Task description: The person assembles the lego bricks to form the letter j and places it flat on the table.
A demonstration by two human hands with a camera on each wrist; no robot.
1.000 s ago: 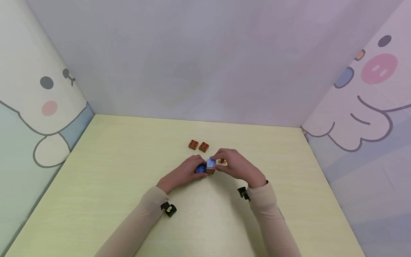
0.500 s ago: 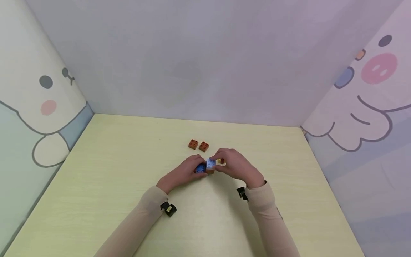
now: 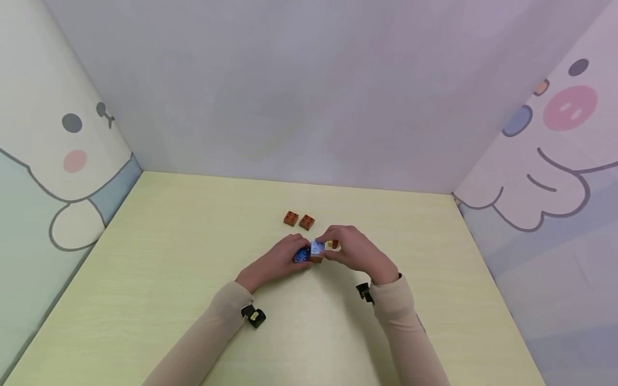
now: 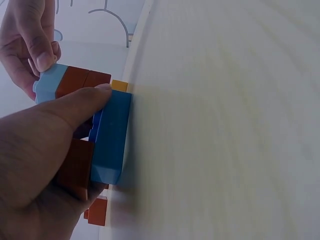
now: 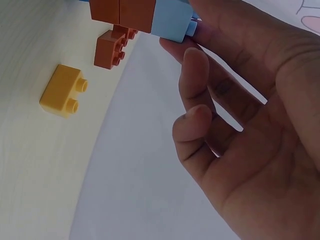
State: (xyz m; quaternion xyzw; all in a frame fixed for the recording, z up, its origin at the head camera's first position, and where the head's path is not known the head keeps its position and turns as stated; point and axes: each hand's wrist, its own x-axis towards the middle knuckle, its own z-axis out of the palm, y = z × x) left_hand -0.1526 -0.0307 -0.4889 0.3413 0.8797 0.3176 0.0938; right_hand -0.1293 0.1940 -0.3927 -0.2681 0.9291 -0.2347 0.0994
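My left hand [image 3: 275, 262] grips a blue toy brick [image 4: 114, 135] that lies on the table, thumb along its near side. A brown brick [image 4: 76, 167] sits on one end of it, partly covered by the left hand. At the other end rises a column of two brown bricks [image 4: 82, 82] topped by a light blue brick [image 3: 317, 248]. My right hand [image 3: 357, 249] pinches the light blue brick between thumb and fingertips, its other fingers curled loosely. A yellow brick [image 5: 62, 91] stands on the table beneath the right hand.
Two loose brown bricks, one left [image 3: 291, 218] and one right [image 3: 307, 222], lie beyond the hands. The pale wooden table [image 3: 203, 214] meets a grey back wall [image 3: 299, 96] and printed side panels. A black strap piece sits at each cuff.
Both hands stay on the bricks in nearly the same place. The right hand and forearm have shifted very slightly left. The brick column looks unchanged.
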